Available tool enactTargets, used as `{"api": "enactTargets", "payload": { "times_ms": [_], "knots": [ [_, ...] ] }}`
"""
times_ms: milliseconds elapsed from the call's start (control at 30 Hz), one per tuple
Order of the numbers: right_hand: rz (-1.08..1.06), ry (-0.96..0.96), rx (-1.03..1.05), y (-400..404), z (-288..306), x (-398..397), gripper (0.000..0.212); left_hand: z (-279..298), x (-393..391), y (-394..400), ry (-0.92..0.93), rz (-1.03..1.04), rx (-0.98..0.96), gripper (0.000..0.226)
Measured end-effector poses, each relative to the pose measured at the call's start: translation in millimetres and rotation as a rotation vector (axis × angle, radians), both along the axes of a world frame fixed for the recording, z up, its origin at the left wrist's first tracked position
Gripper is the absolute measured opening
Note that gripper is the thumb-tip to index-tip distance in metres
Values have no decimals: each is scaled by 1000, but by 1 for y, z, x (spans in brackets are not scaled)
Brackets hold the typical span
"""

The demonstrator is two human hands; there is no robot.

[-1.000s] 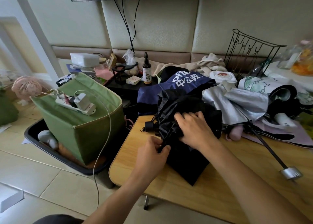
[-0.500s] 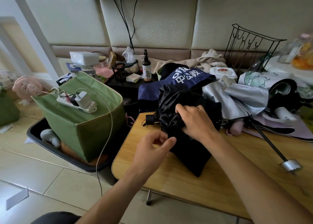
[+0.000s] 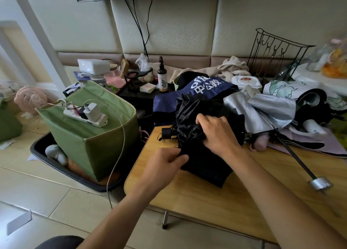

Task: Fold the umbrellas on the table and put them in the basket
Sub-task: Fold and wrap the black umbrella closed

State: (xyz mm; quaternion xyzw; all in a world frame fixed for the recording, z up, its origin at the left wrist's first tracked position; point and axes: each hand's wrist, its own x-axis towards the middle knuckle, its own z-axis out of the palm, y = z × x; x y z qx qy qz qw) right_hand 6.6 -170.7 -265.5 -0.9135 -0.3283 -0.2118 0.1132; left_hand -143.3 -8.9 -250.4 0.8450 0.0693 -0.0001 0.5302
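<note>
Green fabric basket (image 3: 90,136) on floor at left, beside the counter (image 3: 216,201), power strip (image 3: 85,116) lying across its open top. Left hand (image 3: 163,166) near counter's left edge, fingers pinching the black umbrella (image 3: 204,162) canopy's near-left fold. Right hand (image 3: 219,134) clenched over the bunched black fabric, just right of its black handle (image 3: 166,133). Navy umbrella (image 3: 197,92) with white lettering just behind it, silver umbrella (image 3: 262,109) right of that, its shaft (image 3: 294,154) running to near right, silver handle (image 3: 320,183) resting on counter
</note>
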Motion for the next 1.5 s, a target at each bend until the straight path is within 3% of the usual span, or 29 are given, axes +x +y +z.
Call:
{"api": "enactTargets", "payload": {
  "times_ms": [67, 133, 233, 467, 633, 700, 867, 1000, 1133, 1233, 1400, 1500],
  "knots": [
    [4, 26, -5, -1, 1, -1, 37, 10, -8, -2, -91, -33, 62, 27],
    [3, 45, -13, -2, 1, -1, 36, 14, -13, -3, -95, -42, 32, 23],
    [-8, 66, -29, -2, 0, -2, 36, 10, -21, -2, 41, -2, -65, 13],
    [-57, 136, -99, 0, 6, -4, 44, -3, -30, -6, 194, 134, -1, 11],
    [-70, 211, -157, -1, 13, -11, 46, 12, -29, -10, 438, 149, -336, 18],
    [-60, 267, -175, -3, 19, -16, 49, 14, -28, -9, 514, 112, -386, 22],
    [-1, 366, -162, -18, 39, -46, 60, 8, -25, 1, 554, 36, -327, 19],
    [30, 231, -97, -33, 39, -79, 54, 8, -26, 6, 555, -1, -240, 20],
    [24, 97, -52, -36, 29, -108, 32, 5, -27, 11, 510, 6, -170, 27],
    [14, 52, -55, -32, 16, -126, 32, 1, -26, 10, 434, 58, -101, 26],
    [5, 73, -76, -25, -13, -139, 48, -6, -15, 7, 105, 201, 13, 13],
    [-2, 199, -98, -26, -20, -140, 62, -11, -7, 5, -245, 119, 323, 13]
  ]
}}
